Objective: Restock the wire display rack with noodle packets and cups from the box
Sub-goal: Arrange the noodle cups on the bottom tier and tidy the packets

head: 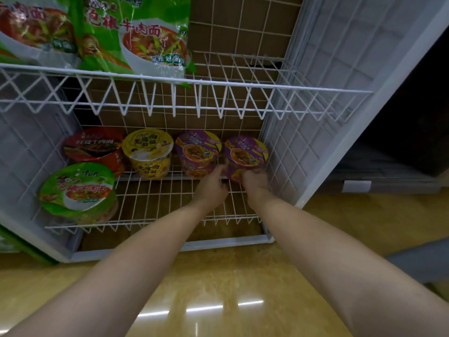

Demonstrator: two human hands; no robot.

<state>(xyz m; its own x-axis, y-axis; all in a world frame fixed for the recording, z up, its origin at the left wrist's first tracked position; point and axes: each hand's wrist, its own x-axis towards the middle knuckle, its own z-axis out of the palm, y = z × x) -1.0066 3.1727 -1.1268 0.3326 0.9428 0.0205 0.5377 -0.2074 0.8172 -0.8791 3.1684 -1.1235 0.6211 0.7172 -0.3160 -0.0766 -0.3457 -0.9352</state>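
Here both hands reach into the lower shelf [150, 203] of the white wire rack [243, 87], at its far right corner. The right hand [255, 184] cups the near side of a purple noodle cup [245, 154], its fingers curled under and around the base, so the cup sits tilted with its lid facing out. The left hand [211, 188] comes in from the left of the same cup, fingers bent, its fingertips touching the cup's lower left edge; whether it grips or only steadies the cup is hard to tell, since the hands blur there. This cup is at the right end of the far row, just beside the rack's right side grid.

Just to its left stands a second purple cup [198, 152], then a yellow cup [148, 152], and then a red cup [94, 147] at the left end, all in the far row. A green cup [77, 190] sits nearer, in the left front corner of the shelf, tilted so its lid shows. The middle and right front of the shelf is bare wire.

On the upper shelf, green noodle packets [150, 37] stand in a row on the left half, leaning over the front rail. The rack stands on a glossy yellow floor [218, 288], which shows streaks of reflected light.
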